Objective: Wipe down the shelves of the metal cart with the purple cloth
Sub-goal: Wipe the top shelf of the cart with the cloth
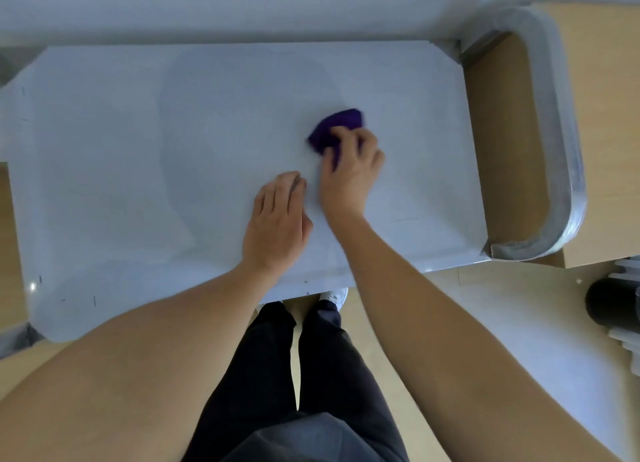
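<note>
We see our right hand (349, 170) curled over the purple cloth (337, 125), holding it against the metal cart's top shelf (138, 150), a little toward three o'clock from the shelf's middle. The bunched cloth's long axis runs from eight to two o'clock. Our left hand (277, 219) lies flat on the shelf with straight fingers, at seven o'clock from the cloth.

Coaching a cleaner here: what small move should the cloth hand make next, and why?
Probably sweep the purple cloth leftward: the right hand grips it right of centre on the top shelf, and the wide left part lies beyond the flat left hand.
</note>
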### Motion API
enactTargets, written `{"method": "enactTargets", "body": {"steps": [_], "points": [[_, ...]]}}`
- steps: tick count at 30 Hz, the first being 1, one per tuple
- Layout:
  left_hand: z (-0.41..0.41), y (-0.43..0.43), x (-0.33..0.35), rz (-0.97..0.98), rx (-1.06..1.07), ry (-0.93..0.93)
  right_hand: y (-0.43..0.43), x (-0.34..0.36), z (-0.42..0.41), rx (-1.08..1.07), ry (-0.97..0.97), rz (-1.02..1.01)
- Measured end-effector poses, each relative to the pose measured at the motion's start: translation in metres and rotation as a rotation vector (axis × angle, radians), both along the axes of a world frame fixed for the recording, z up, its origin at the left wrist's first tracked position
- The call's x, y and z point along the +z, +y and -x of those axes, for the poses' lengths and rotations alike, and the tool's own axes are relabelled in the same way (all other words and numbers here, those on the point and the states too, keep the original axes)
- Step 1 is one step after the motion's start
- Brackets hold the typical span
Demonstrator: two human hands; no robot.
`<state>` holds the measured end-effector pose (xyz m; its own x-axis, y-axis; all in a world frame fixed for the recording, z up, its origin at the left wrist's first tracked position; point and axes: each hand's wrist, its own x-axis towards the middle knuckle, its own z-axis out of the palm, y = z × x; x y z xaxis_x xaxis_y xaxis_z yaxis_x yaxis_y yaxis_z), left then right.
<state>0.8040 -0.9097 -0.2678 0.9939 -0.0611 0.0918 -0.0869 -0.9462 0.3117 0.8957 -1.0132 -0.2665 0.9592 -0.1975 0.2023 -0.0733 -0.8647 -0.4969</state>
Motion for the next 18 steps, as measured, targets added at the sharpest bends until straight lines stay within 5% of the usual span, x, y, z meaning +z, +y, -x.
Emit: {"method": "enactTargets", "body": {"steps": [6,15,18], "points": [[-0.001,-0.002,0.001,-0.018,0.005,0.006,-0.021,0.006,-0.005,0.261,-0.017,0.058],[0.000,-0.011,0.000,-0.049,0.027,-0.009,-0.146,0.006,-0.043,-0.455,0.085,-0.025],[0.001,-0.011,-0.001,-0.059,0.035,-0.011,-0.100,0.009,-0.042,-0.330,0.075,-0.062]]}}
